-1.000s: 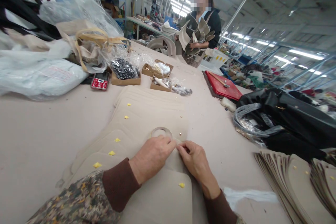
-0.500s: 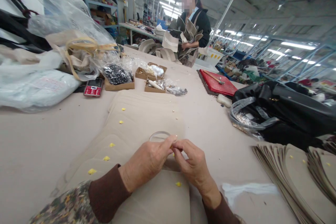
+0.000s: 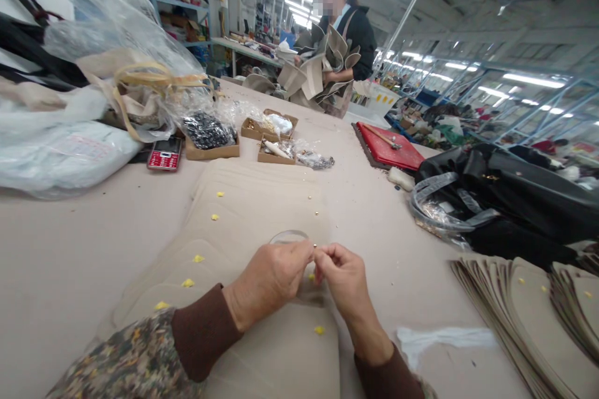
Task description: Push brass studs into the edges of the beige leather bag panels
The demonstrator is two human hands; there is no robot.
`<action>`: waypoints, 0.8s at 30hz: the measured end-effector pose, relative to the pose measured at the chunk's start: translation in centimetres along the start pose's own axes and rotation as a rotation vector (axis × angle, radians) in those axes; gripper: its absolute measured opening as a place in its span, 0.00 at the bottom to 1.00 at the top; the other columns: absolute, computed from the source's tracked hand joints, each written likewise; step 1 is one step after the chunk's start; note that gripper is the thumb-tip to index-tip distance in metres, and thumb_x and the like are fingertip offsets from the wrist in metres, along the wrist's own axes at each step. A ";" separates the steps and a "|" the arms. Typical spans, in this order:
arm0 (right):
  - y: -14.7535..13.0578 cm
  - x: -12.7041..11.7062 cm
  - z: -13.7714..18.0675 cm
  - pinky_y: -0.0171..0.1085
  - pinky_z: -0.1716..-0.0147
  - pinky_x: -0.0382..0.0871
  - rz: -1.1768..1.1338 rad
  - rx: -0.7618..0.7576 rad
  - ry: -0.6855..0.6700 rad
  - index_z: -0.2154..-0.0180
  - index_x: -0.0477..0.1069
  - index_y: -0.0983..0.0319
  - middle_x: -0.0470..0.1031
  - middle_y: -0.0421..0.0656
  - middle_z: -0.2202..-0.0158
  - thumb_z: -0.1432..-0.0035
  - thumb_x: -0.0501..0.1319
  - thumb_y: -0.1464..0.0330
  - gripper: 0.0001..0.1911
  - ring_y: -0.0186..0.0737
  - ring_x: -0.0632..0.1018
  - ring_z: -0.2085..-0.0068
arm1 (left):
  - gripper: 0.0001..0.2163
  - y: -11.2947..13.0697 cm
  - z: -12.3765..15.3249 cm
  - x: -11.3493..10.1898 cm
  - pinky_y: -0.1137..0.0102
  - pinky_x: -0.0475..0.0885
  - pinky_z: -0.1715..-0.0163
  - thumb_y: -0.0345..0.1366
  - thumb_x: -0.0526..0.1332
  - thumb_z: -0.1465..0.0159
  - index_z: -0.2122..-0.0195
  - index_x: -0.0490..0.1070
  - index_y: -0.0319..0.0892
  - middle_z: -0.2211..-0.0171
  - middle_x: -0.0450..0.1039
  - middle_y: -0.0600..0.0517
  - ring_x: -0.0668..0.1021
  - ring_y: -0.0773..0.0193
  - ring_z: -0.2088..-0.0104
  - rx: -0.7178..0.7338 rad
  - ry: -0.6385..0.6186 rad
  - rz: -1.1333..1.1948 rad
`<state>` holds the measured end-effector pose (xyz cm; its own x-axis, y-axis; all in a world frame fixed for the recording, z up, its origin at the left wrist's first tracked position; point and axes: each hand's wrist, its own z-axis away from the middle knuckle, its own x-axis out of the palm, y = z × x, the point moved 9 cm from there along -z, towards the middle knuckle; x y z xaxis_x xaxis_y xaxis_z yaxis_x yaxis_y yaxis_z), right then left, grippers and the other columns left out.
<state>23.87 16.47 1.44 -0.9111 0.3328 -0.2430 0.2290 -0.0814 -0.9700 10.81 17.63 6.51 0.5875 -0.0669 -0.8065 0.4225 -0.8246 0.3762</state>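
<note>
My left hand (image 3: 270,273) is closed, with thumb and finger pinched at a tiny metal stud-like piece too small to make out. My right hand (image 3: 345,279) is also pinched, its fingertips meeting the left ones. Both are over a fanned stack of beige panels (image 3: 262,199). Behind my left fingers a thin pale ring (image 3: 290,234) shows in part; its lower side is hidden. Small yellow tabs (image 3: 198,258) dot the panels' left side, with another yellow tab (image 3: 319,330) near the front right. Tiny gold studs (image 3: 317,213) line the far right edge.
Farther back are small cardboard boxes (image 3: 276,158) of parts, a phone (image 3: 165,156) and plastic bags (image 3: 70,156). To the right are a red board with a hammer (image 3: 390,144), a black bag (image 3: 505,199) and more beige panels (image 3: 543,318). Opposite, a person (image 3: 360,43) holds beige pieces.
My hands have shifted slightly right, and my right fingers have parted a little from the left ones. The person opposite has lifted and turned the beige pieces.
</note>
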 end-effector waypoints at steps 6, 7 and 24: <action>3.7 -1.1 -2.0 0.30 0.83 0.64 -0.036 0.182 -0.089 0.72 0.74 0.66 0.73 0.39 0.82 0.54 0.67 0.54 0.20 0.30 0.70 0.83 | 0.06 -1.5 -0.3 1.7 0.69 0.67 0.70 0.28 0.52 0.32 0.66 0.65 0.41 0.69 0.71 0.52 0.73 0.62 0.68 -0.046 -0.150 -0.251; 3.9 -1.0 -2.2 0.30 0.82 0.65 -0.010 0.169 -0.106 0.72 0.75 0.66 0.73 0.39 0.81 0.53 0.67 0.53 0.20 0.30 0.69 0.83 | 0.05 -1.8 -0.2 2.4 0.69 0.67 0.69 0.28 0.54 0.32 0.65 0.66 0.41 0.67 0.71 0.51 0.73 0.61 0.66 -0.042 -0.214 -0.282; 0.8 -0.2 -2.9 0.35 0.73 0.65 0.749 -0.231 -0.003 0.58 0.73 0.61 0.75 0.38 0.80 0.43 0.59 0.63 0.12 0.39 0.75 0.77 | 0.04 -2.3 0.0 4.0 0.64 0.70 0.66 0.28 0.55 0.33 0.64 0.67 0.40 0.65 0.71 0.48 0.71 0.57 0.64 -0.033 -0.339 -0.255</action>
<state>25.22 19.09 0.67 -0.4862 0.2642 -0.8329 0.8484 -0.0857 -0.5224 12.19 19.20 2.40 0.2034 -0.0487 -0.9779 0.5499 -0.8207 0.1552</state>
